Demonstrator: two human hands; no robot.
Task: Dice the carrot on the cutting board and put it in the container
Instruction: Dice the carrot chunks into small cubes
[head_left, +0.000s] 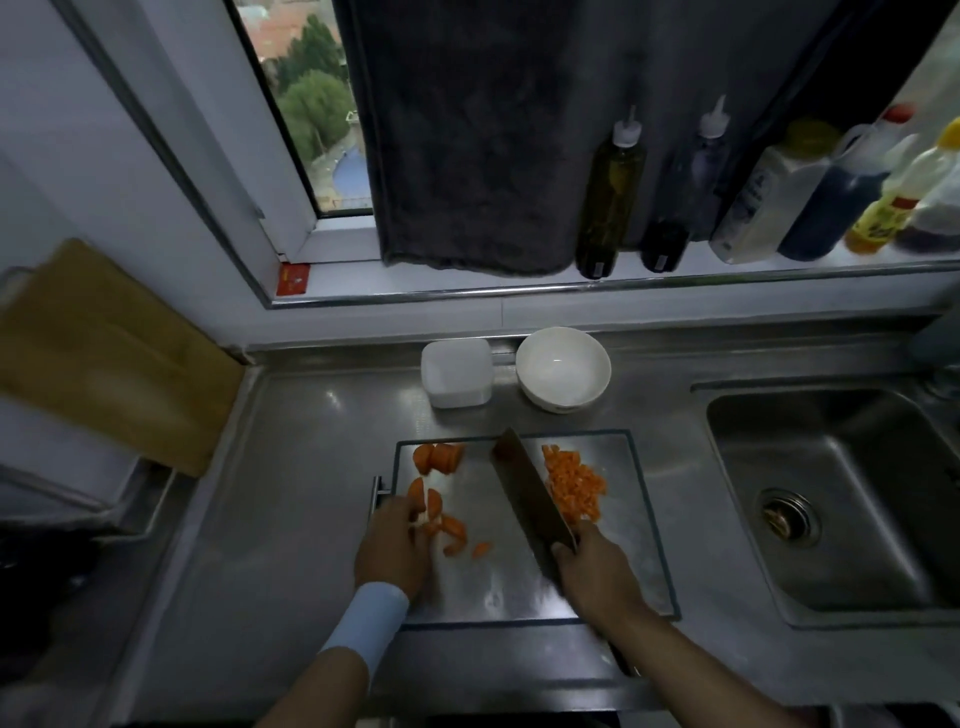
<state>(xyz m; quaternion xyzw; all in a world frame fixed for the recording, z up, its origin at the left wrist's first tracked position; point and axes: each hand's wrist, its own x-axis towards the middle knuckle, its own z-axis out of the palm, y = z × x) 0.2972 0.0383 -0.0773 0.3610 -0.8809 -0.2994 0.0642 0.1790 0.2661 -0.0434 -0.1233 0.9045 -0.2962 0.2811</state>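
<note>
A steel cutting board (631, 551) lies on the counter in front of me. My left hand (392, 545) presses on several carrot slices (441, 525) at the board's left side. My right hand (597, 571) grips the handle of a cleaver (530, 493), whose blade points away across the board's middle. A heap of diced carrot (574, 483) sits to the right of the blade. A thicker carrot chunk (439, 458) rests at the board's far left corner. A white square container (457, 372) stands behind the board.
A white bowl (563, 369) stands to the right of the container. A steel sink (841, 499) lies on the right. A wooden board (109, 353) leans on the left wall. Several bottles (610, 197) line the windowsill beside a hanging dark towel (467, 135).
</note>
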